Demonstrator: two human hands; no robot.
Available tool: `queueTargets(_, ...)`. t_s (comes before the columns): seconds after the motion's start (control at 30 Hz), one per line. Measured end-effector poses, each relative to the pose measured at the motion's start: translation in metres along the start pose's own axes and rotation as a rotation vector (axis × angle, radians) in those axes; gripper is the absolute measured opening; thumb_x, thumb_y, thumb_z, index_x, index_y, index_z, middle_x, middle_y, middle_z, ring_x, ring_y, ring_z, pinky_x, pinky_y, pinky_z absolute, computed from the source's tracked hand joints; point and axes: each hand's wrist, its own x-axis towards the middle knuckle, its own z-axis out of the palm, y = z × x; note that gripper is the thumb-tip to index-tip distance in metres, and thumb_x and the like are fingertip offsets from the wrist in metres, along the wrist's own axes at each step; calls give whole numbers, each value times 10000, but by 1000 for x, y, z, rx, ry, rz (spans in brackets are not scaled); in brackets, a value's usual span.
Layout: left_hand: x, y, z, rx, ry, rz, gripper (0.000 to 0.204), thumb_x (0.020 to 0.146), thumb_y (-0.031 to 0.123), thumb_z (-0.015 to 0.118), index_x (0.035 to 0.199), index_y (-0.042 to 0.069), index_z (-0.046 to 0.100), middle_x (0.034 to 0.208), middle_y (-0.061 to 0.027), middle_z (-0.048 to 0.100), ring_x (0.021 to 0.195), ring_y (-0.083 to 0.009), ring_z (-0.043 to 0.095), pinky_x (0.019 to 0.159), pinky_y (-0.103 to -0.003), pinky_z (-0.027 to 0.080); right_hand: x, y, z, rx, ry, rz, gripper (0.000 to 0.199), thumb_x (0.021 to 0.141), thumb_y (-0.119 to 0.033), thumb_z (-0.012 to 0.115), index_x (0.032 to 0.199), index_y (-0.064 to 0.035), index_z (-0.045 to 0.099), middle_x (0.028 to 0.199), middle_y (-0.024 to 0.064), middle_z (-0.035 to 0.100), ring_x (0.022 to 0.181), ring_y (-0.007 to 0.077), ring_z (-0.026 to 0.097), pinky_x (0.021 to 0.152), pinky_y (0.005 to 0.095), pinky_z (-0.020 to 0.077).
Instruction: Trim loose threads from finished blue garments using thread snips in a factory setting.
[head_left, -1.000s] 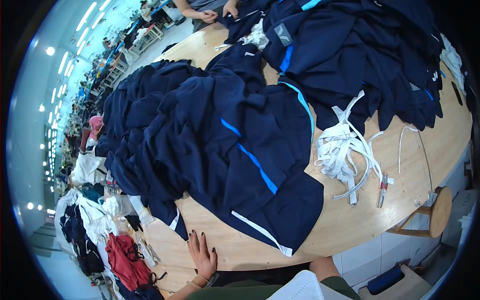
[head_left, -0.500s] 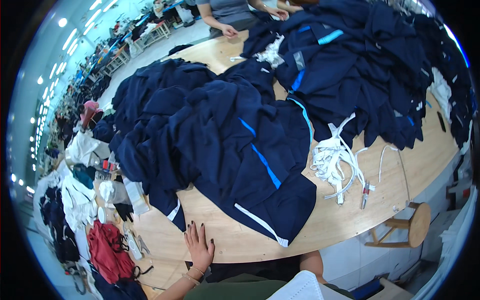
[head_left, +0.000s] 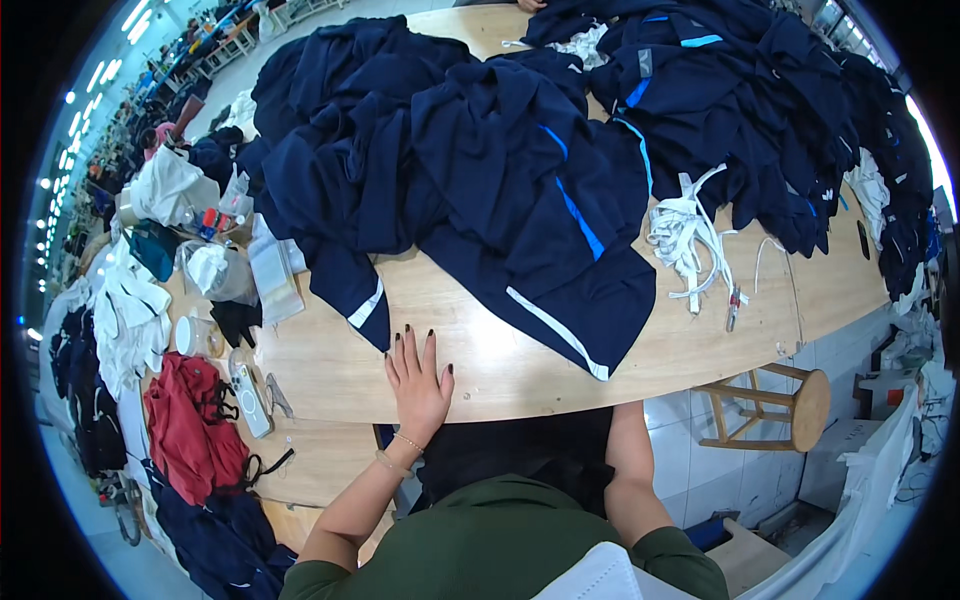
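My left hand (head_left: 419, 388) lies flat on the wooden table (head_left: 480, 350) near its front edge, fingers spread and holding nothing. Just beyond its fingertips is the white-trimmed corner of a heap of navy garments (head_left: 350, 190). Another white-trimmed corner hangs toward the table edge, right of the hand. Bright blue strips run across the navy cloth. My right forearm goes down beside my lap under the table edge, so my right hand is hidden.
White fabric strips (head_left: 685, 240) and a small snipper-like tool (head_left: 733, 310) lie at the right. More navy garments (head_left: 740, 130) fill the far right. At left are a red bag (head_left: 190, 425), a phone (head_left: 251, 400) and scissors (head_left: 278, 396). A wooden stool (head_left: 808, 410) stands lower right.
The view has tipped down, so the heap sits higher in the picture and more of my arms and lap shows. My left hand stays flat on the table.
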Motion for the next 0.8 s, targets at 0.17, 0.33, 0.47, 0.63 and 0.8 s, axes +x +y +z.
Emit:
queueTargets(0.17,-5,-2,-5,-2,-28,-33,557,862,244,588,1372,62,456,1501,-214,288,1381,-388,264,1124,-552,182,-8,-8,6,-31,-26,79,348,893,-316,551,1050,-12,613,970,105,672,833,241,642,709,358,510)
queueTargets(0.33,16,2,-13,-310,105,-97,468,837,128,603,1289,48,511,1398,-184,422,1298,-361,378,1096,-489,253,38,-96,168,-50,-82,157,348,892,-320,551,1053,-18,616,974,103,673,840,238,645,711,356,512)
queueTargets(0.47,109,25,-35,-781,355,-131,290,825,-12,604,1113,10,590,1133,-131,588,1066,-283,569,922,-330,439,37,-108,161,-68,-129,216,348,891,-323,551,1055,-23,618,977,101,674,844,235,648,712,354,513)
queueTargets(0.63,272,56,-76,-432,859,311,206,802,51,651,1008,51,637,1039,-95,610,1000,-285,570,864,-368,460,15,-93,92,-53,-156,260,349,890,-327,551,1058,-29,621,981,99,676,850,232,652,714,352,514)
queueTargets(0.8,356,48,-85,-16,528,256,237,770,133,692,1004,100,677,1037,-97,622,970,-284,601,825,-405,483,5,-124,49,-257,-118,25,320,907,-304,505,1100,-73,612,938,85,653,834,202,642,704,344,507)
